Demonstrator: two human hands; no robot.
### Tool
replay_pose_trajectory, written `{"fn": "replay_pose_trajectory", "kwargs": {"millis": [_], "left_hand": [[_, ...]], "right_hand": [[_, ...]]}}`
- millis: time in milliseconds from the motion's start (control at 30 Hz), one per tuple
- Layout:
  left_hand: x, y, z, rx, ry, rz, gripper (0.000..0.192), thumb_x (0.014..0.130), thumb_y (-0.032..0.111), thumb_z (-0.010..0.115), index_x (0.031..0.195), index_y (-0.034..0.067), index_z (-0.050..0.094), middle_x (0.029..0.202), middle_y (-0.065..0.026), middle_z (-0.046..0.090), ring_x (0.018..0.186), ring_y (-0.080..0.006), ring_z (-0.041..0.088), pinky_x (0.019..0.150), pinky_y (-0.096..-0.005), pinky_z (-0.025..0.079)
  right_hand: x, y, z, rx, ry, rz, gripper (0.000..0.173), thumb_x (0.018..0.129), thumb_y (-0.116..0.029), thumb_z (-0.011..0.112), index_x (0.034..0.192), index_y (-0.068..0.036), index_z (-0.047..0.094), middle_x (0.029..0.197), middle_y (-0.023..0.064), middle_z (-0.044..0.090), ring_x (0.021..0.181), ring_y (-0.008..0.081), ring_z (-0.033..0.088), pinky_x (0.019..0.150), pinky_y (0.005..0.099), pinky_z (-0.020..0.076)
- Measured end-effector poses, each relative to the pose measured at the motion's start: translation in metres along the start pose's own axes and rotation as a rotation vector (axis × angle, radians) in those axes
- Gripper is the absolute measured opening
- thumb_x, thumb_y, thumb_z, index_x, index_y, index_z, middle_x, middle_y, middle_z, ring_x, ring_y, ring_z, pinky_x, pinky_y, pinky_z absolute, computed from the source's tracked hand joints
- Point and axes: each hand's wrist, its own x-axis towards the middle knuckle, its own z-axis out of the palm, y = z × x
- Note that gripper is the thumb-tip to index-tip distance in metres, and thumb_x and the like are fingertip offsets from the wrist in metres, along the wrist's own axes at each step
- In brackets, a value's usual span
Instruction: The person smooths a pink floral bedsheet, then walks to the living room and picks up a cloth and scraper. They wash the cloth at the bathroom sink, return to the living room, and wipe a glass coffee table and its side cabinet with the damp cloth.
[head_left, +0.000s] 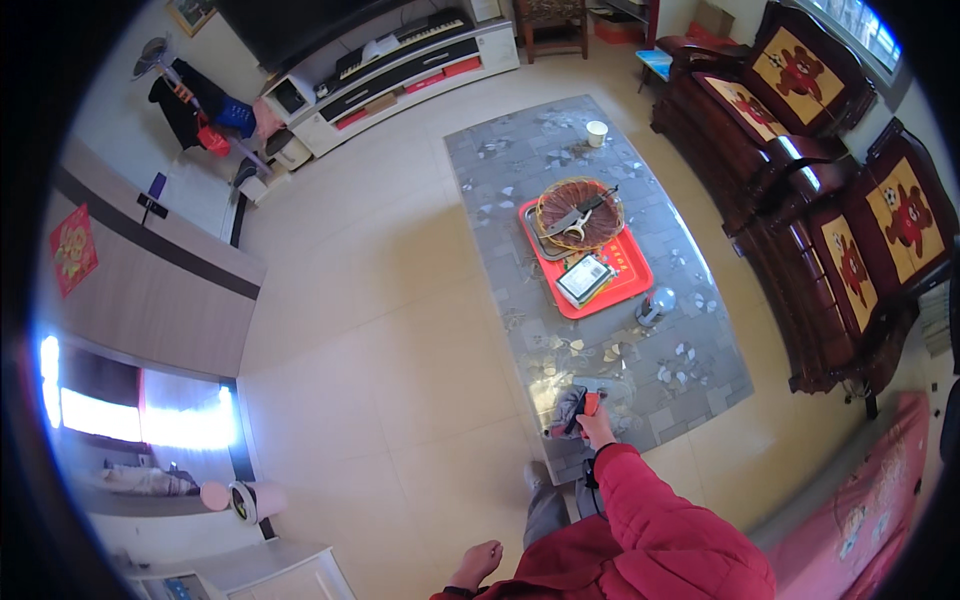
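Observation:
My right hand (597, 427) grips a red-and-black handled object (592, 403) at the near end of a long coffee table (675, 390). A bunched grey cloth (564, 406) lies against this object on the tabletop; whether the two are joined I cannot tell. My left hand (480, 564) hangs low over the floor by my body, its fingers curled and nothing seen in them. Farther along the table, a silver lidded container (656, 306) stands beside a red tray (637, 276).
On the tray are a wicker basket (555, 193) holding a knife (566, 221) and scissors (576, 227), and a white-and-green packet (585, 280). A paper cup (597, 133) stands at the far end. Dark wooden sofas (780, 315) line the right; a TV cabinet (405, 82) is at the back.

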Motion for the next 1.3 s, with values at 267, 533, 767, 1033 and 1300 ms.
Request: {"fn": "replay_pose_trajectory", "kwargs": {"millis": [267,533,767,1033,1300], "left_hand": [[0.045,0.040,-0.019,-0.557,0.046,-0.035,0.033,0.088,0.033,0.046,0.102,0.005,0.058,0.090,-0.0108,0.063,0.080,-0.0236,0.061,0.071,-0.0337,0.050],[0.049,0.113,-0.086,-1.598,-0.103,0.011,0.053,0.087,0.034,0.051,0.127,0.005,0.033,0.109,-0.0060,0.052,0.094,-0.0155,0.054,0.078,-0.0305,0.048],[0.001,0.152,-0.136,-1.301,0.129,0.092,0.039,0.088,0.031,0.050,0.114,0.003,0.048,0.097,-0.0036,0.056,0.085,-0.0119,0.051,0.075,-0.0259,0.044],[-0.084,0.088,-0.169,-1.642,0.735,0.256,0.035,0.086,0.021,0.054,0.114,0.000,0.050,0.099,-0.0050,0.058,0.092,-0.0112,0.053,0.083,-0.0272,0.043],[-0.139,0.095,-0.208,-0.813,0.859,0.120,0.045,0.082,0.023,0.058,0.121,0.003,0.046,0.100,-0.0054,0.059,0.089,-0.0112,0.053,0.081,-0.0272,0.043]], "right_hand": [[-0.054,-0.048,-0.003,0.064,-0.194,0.024,0.019,0.067,-0.004,0.058,0.085,-0.003,0.051,0.061,0.0040,0.050,0.043,0.0138,0.047,0.035,0.0284,0.0367],[-0.214,-0.142,0.006,-0.095,-0.648,-0.064,0.041,0.072,-0.011,0.064,0.109,-0.003,0.049,0.085,0.0048,0.055,0.071,0.0126,0.054,0.058,0.0273,0.0460],[-0.249,-0.220,0.002,-0.225,-1.029,-0.093,0.050,0.076,-0.021,0.064,0.118,-0.004,0.045,0.083,0.0034,0.058,0.066,0.0102,0.054,0.057,0.0253,0.0455],[-0.243,-0.250,0.004,-0.642,-1.009,-0.495,0.045,0.076,-0.024,0.061,0.112,-0.001,0.046,0.076,0.0138,0.060,0.065,0.0213,0.059,0.057,0.0310,0.0462],[-0.298,-0.249,0.068,-0.904,-1.315,-0.883,0.040,0.074,-0.022,0.062,0.104,0.000,0.048,0.075,0.0246,0.058,0.073,0.0397,0.057,0.062,0.0408,0.0459]]}}
